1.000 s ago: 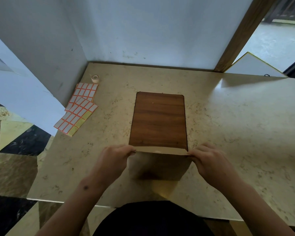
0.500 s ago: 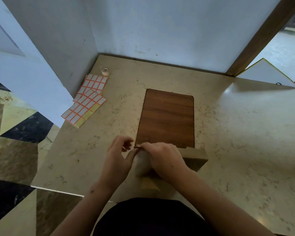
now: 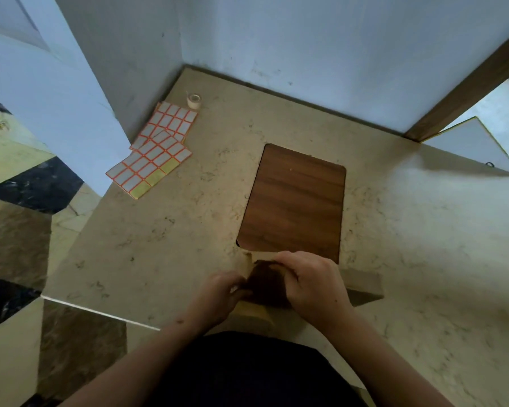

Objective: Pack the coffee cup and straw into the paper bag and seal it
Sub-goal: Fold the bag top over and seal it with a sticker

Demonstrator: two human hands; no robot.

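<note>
Where the tabletop [image 3: 159, 245] nears its front edge, paper bag [image 3: 362, 284] sits between both hands: left hand [image 3: 218, 298] pinches its mouth, right hand [image 3: 313, 282] clasps the top.

The paper bag [image 3: 362, 284], plain tan-brown, stands at the near edge of the beige table, just in front of a wooden board. Its top is partly pinched together at the left, with a dark opening showing there.

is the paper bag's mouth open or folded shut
Open: the tan paper bag shows a dark gap at its left end, where the left hand and right hand hold it.
</note>
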